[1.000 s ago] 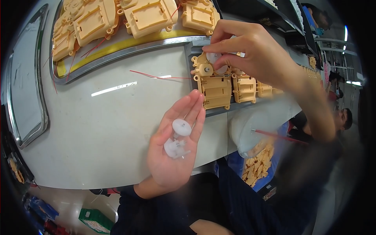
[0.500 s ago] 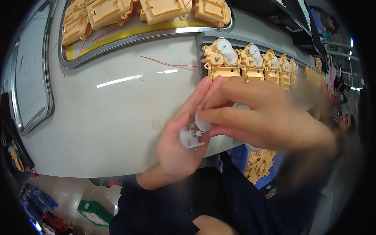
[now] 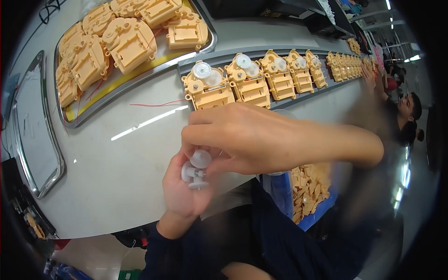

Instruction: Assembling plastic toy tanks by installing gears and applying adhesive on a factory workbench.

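Right hand [image 3: 240, 133]: had moved off the nearest housing [image 3: 212, 96], where it was a second earlier, and arched over the left hand [image 3: 186, 199]; thumb and fingers were bent around the uppermost gear [image 3: 200, 158], the fingertips partly hidden, so whether they pinched it could not be told.
Palm beneath: turned up, unclenched and loosely cupped; its fingers were mostly covered by the hand above.
White gears [image 3: 187, 171]: rested in that palm in a small cluster; the uppermost showed its round face, while the others sat tilted just below it.
Row of housings: ran to the right in a grey rail [image 3: 186, 66], just beyond the hands; at its left end the nearest housing carried a white toothed wheel [image 3: 202, 70] and a translucent disc [image 3: 213, 78].
Red wire [image 3: 156, 104]: stretched leftward from that housing over the white table [image 3: 112, 186].
Metal tray [image 3: 95, 112]: held piled yellow housings [image 3: 129, 44] at the upper left; a second tray [image 3: 60, 163] lay farther left.
Blue bin [image 3: 276, 191]: sat below the table edge, right of the palm; loose yellow pieces [image 3: 308, 189] filled it.
Co-worker [image 3: 405, 114]: was at the far right, an arm stretched toward the row.
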Motion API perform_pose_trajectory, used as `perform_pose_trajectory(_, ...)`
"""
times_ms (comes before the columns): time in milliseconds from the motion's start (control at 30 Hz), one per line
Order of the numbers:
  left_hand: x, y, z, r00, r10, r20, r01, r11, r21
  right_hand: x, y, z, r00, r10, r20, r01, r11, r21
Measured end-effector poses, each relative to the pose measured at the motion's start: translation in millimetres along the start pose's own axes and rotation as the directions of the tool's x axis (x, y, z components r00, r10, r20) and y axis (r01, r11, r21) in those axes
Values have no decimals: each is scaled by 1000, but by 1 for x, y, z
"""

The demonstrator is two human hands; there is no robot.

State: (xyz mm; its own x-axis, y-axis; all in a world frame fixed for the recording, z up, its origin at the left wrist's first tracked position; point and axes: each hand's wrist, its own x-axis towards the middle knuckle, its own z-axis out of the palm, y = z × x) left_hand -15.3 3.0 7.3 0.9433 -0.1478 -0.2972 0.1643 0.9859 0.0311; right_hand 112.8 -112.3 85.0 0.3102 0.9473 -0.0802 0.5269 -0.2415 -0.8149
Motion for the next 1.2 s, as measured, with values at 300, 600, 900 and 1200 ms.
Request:
perform_pose_trajectory(300,11,2,10,995,-48,88,56,995,-88,-22,0,-65,988,-9,-153,-30,968,-249)
perform_pose_trajectory(600,12,-4,3,999,-11,49,17,989,-145,-70,82,-122,929,250,-273,-347,845,-407)
perform_pose_trajectory(900,14,-7,2,997,49,-57,-65,943,-327,-65,103,-124,966,211,-151,-260,813,-521)
perform_pose_trajectory(1200,14,-7,1,996,75,-45,-85,948,-307,-65,94,-119,960,218,-178,-280,813,-510)
